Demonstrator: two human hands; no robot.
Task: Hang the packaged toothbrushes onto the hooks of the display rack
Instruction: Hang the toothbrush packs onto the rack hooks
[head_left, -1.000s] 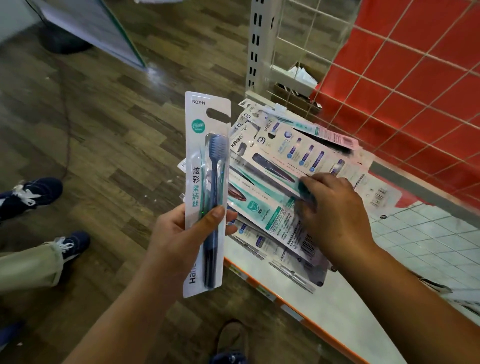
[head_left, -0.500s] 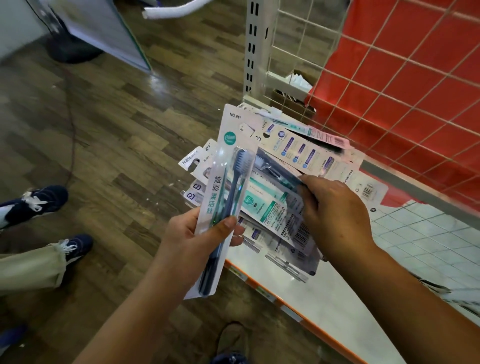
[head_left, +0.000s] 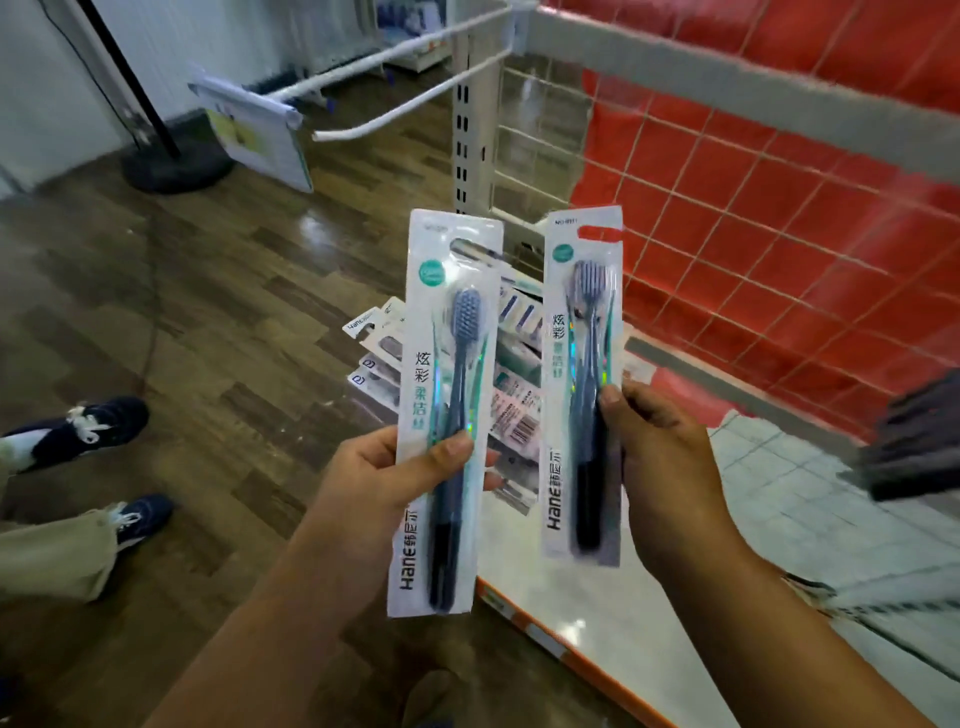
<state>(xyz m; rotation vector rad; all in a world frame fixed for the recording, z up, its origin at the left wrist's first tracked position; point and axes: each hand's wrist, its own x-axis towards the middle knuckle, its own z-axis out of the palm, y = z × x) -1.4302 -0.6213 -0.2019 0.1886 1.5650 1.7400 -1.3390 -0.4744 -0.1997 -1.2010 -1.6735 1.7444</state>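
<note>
My left hand (head_left: 387, 480) grips a white toothbrush pack (head_left: 448, 364) with a dark blue brush, held upright, thumb across its front. My right hand (head_left: 662, 457) pinches a second matching pack (head_left: 582, 332), also upright, just to the right of the first. Behind and below them lies a pile of toothbrush packs (head_left: 511, 384) on the white shelf (head_left: 597, 613). Two long white rack hooks (head_left: 410, 101) stick out to the left from the upright post (head_left: 470, 114), above both packs; the upper hook carries a price-tag holder (head_left: 254, 132).
A wire grid panel (head_left: 753, 171) backed by red tiles stands behind the shelf. The shelf has an orange front edge (head_left: 566, 660). Another person's legs and dark sneakers (head_left: 93, 423) stand on the wood floor at left. A black stand base (head_left: 174, 169) sits far left.
My right hand has lifted a second pack off the pile and raised it upright. My left hand has brought its pack upright beside it. The view has tilted up, showing the hooks.
</note>
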